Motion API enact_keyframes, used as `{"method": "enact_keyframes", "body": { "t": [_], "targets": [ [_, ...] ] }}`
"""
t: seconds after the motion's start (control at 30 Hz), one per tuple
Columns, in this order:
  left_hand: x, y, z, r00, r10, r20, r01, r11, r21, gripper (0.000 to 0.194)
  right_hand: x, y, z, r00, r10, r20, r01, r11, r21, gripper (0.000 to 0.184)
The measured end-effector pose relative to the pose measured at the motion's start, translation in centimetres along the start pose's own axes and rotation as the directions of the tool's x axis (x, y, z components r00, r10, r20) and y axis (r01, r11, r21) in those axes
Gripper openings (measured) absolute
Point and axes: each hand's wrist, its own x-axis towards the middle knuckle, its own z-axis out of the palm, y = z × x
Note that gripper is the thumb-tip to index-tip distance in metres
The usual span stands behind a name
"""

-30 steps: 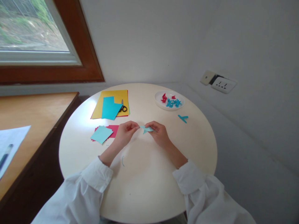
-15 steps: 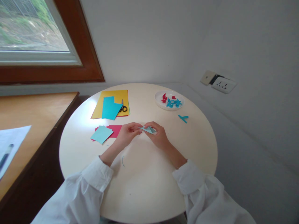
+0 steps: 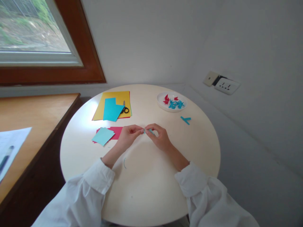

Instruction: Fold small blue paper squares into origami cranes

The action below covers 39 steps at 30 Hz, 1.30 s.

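While the left hand (image 3: pixel 130 133) and right hand (image 3: pixel 160 136) pinch the blue paper (image 3: pixel 151 131) between them over the worktop (image 3: pixel 146 179), probably because so small a piece needs steadying from both sides, the dish (image 3: pixel 161 105) sits well apart, presumably to leave both hands room.

Left hand (image 3: pixel 129 134) and right hand (image 3: pixel 160 137) pinch a small pale-blue paper piece (image 3: pixel 151 131) above a round white surface (image 3: pixel 144 189).
Their fingers meet around it, hiding most of it; on the left, a pale-blue square (image 3: pixel 103 136) overlaps red paper (image 3: pixel 115 133), and farther back black-handled scissors (image 3: pixel 126 110) and bright-blue paper (image 3: pixel 109 108) lie on a yellow sheet (image 3: pixel 118 95); at right rear, a white dish (image 3: pixel 163 106) holds red and blue shapes (image 3: pixel 176 104).
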Motion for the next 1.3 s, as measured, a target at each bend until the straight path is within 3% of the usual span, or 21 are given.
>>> {"method": "enact_keyframes", "body": {
  "t": [0.4,0.73,0.9,1.3],
  "targets": [
    [-0.2,0.2,0.1,0.999,-0.047,-0.011,0.047,0.999,0.001,0.016,0.0,0.2,0.3,0.999,0.027,-0.034,-0.027,0.999,-0.016,0.009],
    [-0.1,0.2,0.4,0.988,-0.155,0.022,0.155,0.957,-0.244,0.020,0.0,0.8,0.4,0.997,0.004,-0.076,-0.008,0.998,-0.057,0.005],
    [-0.2,0.8,0.4,0.976,-0.216,0.028,0.214,0.931,-0.296,0.024,0.0,0.6,0.4,0.996,0.001,-0.093,-0.009,0.996,-0.085,0.005],
    [-0.1,0.8,0.3,0.973,-0.229,0.022,0.223,0.913,-0.341,0.018,0.0,0.7,0.4,0.993,-0.040,-0.109,0.028,0.993,-0.114,0.006]
  ]
}}
